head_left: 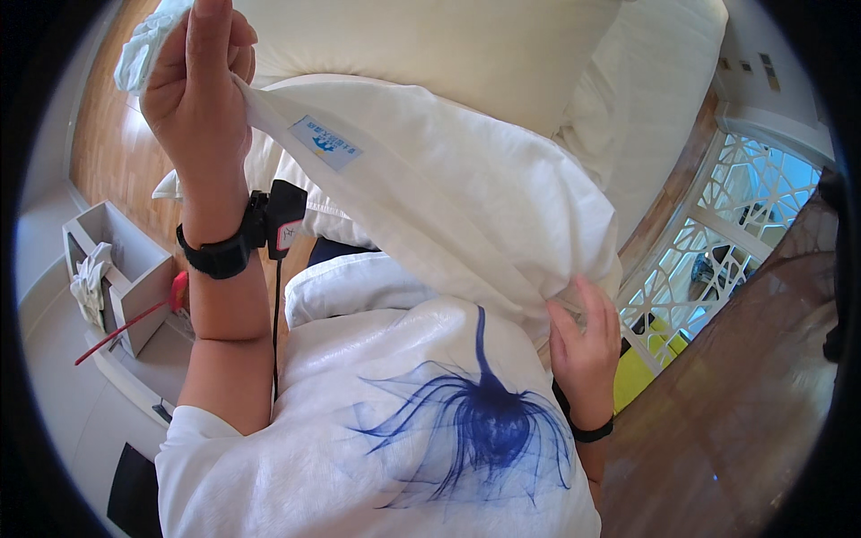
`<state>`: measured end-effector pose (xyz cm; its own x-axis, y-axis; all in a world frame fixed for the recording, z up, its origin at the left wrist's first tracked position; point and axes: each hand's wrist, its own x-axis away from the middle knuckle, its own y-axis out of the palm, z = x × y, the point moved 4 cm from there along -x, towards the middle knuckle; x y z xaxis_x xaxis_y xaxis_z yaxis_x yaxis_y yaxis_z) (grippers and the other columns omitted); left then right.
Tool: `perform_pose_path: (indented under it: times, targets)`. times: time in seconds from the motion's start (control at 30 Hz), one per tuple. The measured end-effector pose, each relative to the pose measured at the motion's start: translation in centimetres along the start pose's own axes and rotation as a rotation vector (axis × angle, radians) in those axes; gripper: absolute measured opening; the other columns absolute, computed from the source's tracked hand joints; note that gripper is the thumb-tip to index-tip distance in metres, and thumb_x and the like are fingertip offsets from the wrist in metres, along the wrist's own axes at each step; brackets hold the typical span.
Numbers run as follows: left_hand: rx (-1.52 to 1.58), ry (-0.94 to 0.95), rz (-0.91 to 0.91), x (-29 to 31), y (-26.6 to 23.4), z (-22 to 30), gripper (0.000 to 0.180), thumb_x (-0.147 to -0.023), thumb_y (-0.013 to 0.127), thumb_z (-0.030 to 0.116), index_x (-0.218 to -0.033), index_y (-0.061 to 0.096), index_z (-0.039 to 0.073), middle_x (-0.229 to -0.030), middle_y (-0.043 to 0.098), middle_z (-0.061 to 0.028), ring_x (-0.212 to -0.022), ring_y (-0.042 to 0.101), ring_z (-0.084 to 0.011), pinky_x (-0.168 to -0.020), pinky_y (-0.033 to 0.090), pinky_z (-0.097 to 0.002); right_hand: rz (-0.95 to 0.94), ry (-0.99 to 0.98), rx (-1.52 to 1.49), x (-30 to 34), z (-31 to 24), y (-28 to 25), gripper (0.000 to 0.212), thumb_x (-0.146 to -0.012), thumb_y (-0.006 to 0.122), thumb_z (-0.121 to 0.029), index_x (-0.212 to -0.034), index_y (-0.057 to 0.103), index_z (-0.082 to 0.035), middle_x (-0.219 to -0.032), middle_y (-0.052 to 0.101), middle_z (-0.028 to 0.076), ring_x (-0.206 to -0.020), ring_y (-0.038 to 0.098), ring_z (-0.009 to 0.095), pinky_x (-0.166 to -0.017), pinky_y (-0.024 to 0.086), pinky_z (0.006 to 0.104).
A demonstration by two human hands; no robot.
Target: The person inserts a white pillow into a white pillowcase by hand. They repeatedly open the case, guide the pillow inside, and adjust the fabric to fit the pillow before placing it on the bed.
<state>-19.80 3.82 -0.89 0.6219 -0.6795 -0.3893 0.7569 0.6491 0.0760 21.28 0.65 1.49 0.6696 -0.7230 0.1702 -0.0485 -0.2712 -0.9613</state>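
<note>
A white pillowcase [448, 170] is stretched between my hands, in front of my chest. My left hand [199, 85] is raised at the upper left, its fingers closed round one end of the cloth's edge. Beside that grip, a small light-blue label shows on the fabric. Lower on the right, my right hand [585, 345] pinches the other end of the same edge between thumb and fingers. The cloth slants down from left to right, with loose folds near the right hand. Whether anything lies inside it, I cannot tell.
Beyond the cloth lies a cream pillow [421, 54] on a white-covered bed [668, 81]. An open drawer [148, 247] at left holds a crumpled cloth [90, 282], with a thin red stick [121, 332] beside it. A white lattice screen [708, 229] and brown glossy surface [744, 394] stand right.
</note>
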Motion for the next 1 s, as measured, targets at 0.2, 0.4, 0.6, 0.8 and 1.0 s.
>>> perform_pose_path:
  times: [0.2,0.4,0.6,0.8,1.0]
  targets:
    - [-0.127,-0.011,-0.053,0.4,0.0,-0.7,0.028,-0.098,0.066,0.024,-0.081,0.068,0.003,-0.069,0.057,0.0016,-0.058,0.042,-0.0011,-0.053,0.030,-0.0192,0.008,-0.146,-0.134,0.1,-1.8,0.3,0.023,-0.076,0.070,-0.009,-0.099,0.071,-0.013,-0.129,0.060,0.011,-0.121,0.054,0.031,-0.097,0.045,0.0446]
    - [-0.346,-0.081,-0.448,1.4,-1.3,-1.5,0.039,-0.084,0.079,0.036,-0.084,0.061,0.001,-0.079,0.055,0.0033,-0.068,0.043,-0.0050,-0.059,0.034,-0.0211,0.094,-0.028,-0.043,1.6,0.9,4.2,0.024,-0.073,0.069,-0.007,-0.097,0.067,-0.010,-0.123,0.062,0.011,-0.113,0.056,0.031,-0.092,0.046,0.0449]
    - [-0.434,-0.180,-0.719,0.9,-2.8,-0.5,0.071,-0.060,0.071,0.068,-0.085,0.064,0.002,-0.074,0.047,0.0029,-0.064,0.038,-0.0080,-0.056,0.027,-0.0249,0.424,0.045,-0.298,2.4,4.1,1.0,0.021,-0.072,0.062,0.005,-0.091,0.060,-0.004,-0.098,0.066,0.017,-0.083,0.064,0.033,-0.073,0.052,0.0402]
    - [-0.501,0.072,-0.810,-1.8,-1.2,3.7,0.070,-0.050,0.070,0.066,-0.079,0.065,0.003,-0.072,0.051,0.0007,-0.061,0.042,-0.0096,-0.054,0.029,-0.0258,0.689,0.010,-0.422,2.1,7.5,-6.3,0.017,-0.072,0.055,0.009,-0.086,0.056,-0.001,-0.081,0.063,0.018,-0.067,0.058,0.028,-0.061,0.047,0.0340]
    - [-0.463,0.234,-0.976,-2.5,-0.7,8.5,0.057,-0.045,0.085,0.047,-0.080,0.069,0.004,-0.071,0.058,-0.0031,-0.061,0.053,-0.0152,-0.055,0.038,-0.0279,0.596,-0.154,-0.519,2.1,6.5,-10.3,0.019,-0.063,0.056,0.004,-0.080,0.052,-0.001,-0.075,0.061,0.016,-0.059,0.052,0.027,-0.055,0.039,0.0337]
